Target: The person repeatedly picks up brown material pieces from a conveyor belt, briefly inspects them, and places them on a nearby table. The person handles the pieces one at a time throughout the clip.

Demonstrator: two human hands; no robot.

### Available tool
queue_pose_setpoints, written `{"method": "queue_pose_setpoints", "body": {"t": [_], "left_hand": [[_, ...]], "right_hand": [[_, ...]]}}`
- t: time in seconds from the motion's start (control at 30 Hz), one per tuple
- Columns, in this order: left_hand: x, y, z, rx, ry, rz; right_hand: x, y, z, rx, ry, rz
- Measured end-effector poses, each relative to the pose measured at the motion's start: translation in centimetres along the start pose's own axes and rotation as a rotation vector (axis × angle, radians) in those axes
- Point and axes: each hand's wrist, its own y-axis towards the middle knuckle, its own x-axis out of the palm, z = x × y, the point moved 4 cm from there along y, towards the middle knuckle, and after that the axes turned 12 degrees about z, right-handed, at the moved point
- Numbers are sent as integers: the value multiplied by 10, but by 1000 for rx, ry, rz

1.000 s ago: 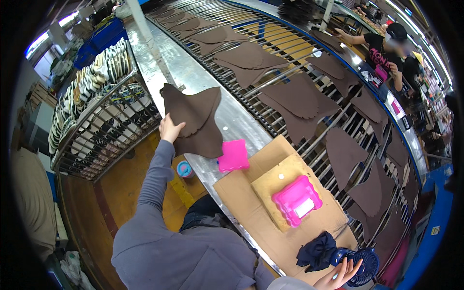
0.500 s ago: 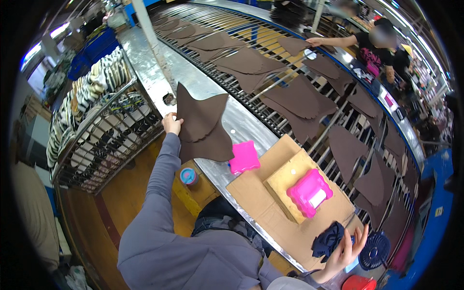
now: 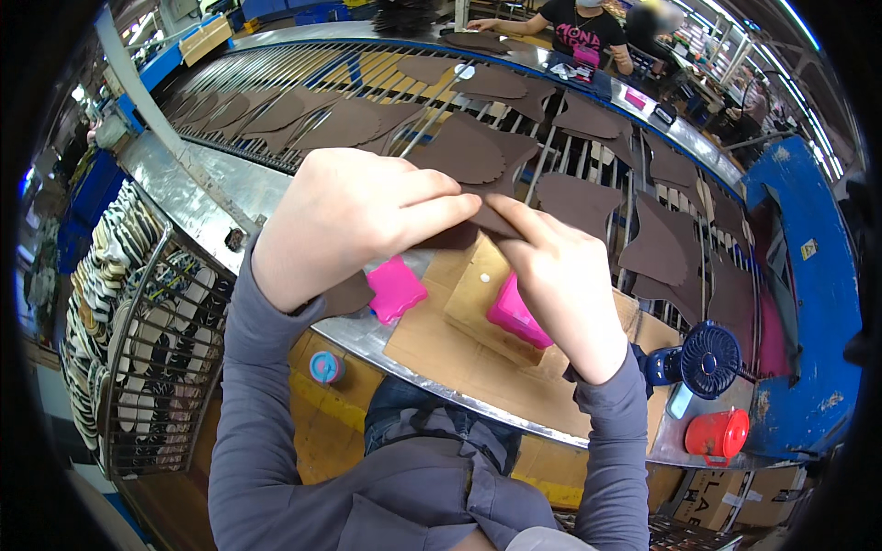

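My left hand [image 3: 354, 220] and my right hand [image 3: 560, 275] are raised close together, fingertips nearly meeting. Between them they grip a dark brown cut sheet piece [image 3: 493, 220], its far part bent up at my fingers. My hands cover much of it. Another brown piece [image 3: 347, 294] shows under my left wrist at the table edge. Below lies a cardboard sheet [image 3: 427, 344] bearing a yellowish block [image 3: 469, 308]. On the block sits a pink plastic container [image 3: 516, 317], partly behind my right hand. A pink wavy-edged plastic piece [image 3: 397, 289] lies to its left.
Across the table runs a rod conveyor carrying several overlapping brown pieces [image 3: 473, 147]. A blue fan [image 3: 707, 360] and red mug [image 3: 717, 433] stand at right. Left are a wire cart [image 3: 161, 367] of shoes and a blue-lidded cup [image 3: 324, 367]. A co-worker [image 3: 581, 37] works beyond the conveyor.
My left hand has come from the left table edge to the middle. My right hand, open and apart before, has moved in and closed on the brown piece too. The view has turned right.
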Motion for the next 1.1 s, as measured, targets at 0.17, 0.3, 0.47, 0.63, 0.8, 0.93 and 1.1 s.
{"method": "queue_pose_setpoints", "body": {"t": [0.17,0.3,0.47,0.63,0.8,0.93,1.1], "left_hand": [[9,-28,-13,-251,132,465],[94,-89,-4,-895,-1170,486],[136,-117,-12,-1055,-1096,112],[130,-119,-36,-969,-899,57],[121,-122,-43,-972,-876,86],[119,-126,-44,-960,-793,40],[130,-130,-43,-974,-859,65]], "right_hand": [[-23,-31,39,275,305,100],[-26,-57,63,473,565,154],[2,-93,81,486,592,55],[30,-105,78,431,562,-159],[47,-103,75,408,567,-197],[53,-104,73,400,606,-206],[45,-104,69,374,638,-153]]}}
